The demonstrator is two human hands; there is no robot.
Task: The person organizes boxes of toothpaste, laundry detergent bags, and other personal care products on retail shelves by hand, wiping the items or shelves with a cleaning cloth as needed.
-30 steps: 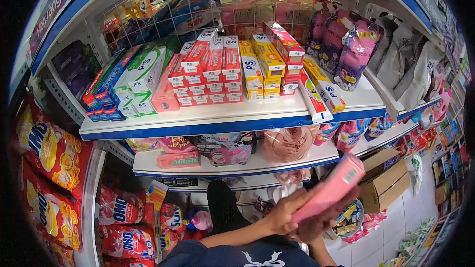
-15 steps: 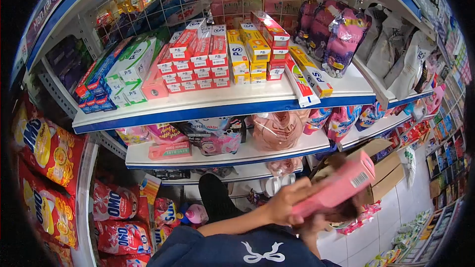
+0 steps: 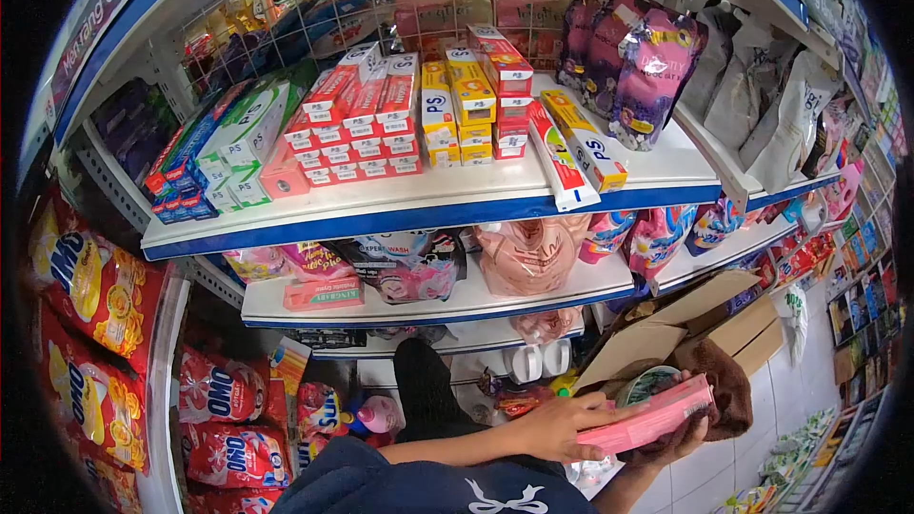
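So the pink box (image 3: 647,419) is at lower right of the frame, held off the shelves at a slant. Left hand (image 3: 557,428) is pinching its left end, fingers laid along the top, which looks good for steadying it. Right hand (image 3: 681,443) sits under the other end, probably so something that long doesn't droop. There's a brown cloth (image 3: 728,390) bunched there too; can't tell how tightly those fingers close. Upper middle, the red toothpaste boxes (image 3: 357,133) are stacked ends-out on the shelf (image 3: 428,228), I'd guess to save width.
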